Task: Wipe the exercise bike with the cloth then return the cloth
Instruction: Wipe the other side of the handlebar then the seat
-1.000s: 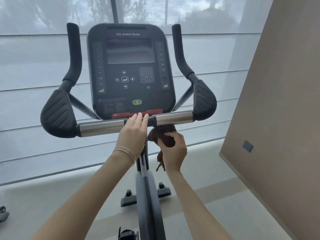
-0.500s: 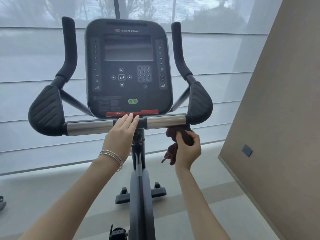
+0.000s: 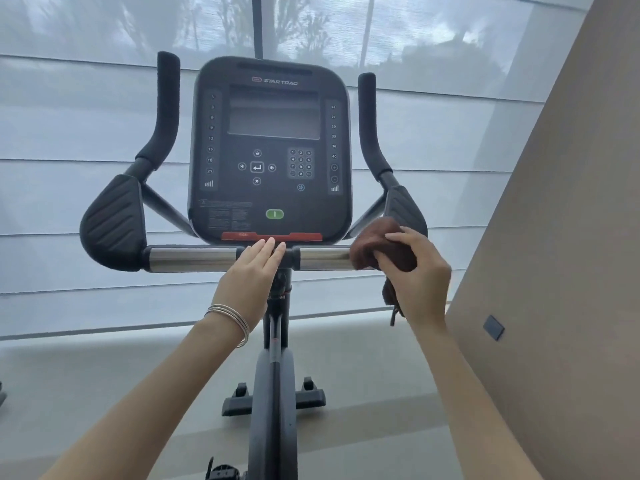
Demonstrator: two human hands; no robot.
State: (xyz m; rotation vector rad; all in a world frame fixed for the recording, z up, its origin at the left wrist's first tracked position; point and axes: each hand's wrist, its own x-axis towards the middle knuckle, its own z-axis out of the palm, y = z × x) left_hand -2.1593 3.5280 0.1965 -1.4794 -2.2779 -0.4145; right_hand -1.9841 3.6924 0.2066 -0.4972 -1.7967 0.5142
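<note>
Window blinds (image 3: 69, 202) behind | console (image 3: 272, 150) reads STAR TRAC | right hand (image 3: 419, 271) grips cloth (image 3: 372, 242)

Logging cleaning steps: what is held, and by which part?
Right hand grips the brown cloth by its bunched middle, one end dangling. Left hand holds nothing; straight fingers rest on the handlebar.

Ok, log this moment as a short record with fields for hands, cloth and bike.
left hand: flat, fingers straight, resting on the handlebar's centre clamp
right hand: grips the cloth
cloth: bunched against the right chrome bar, next to the right elbow pad; a tail hangs below
console: screen dark
stage: wiping, cloth not yet returned
</note>
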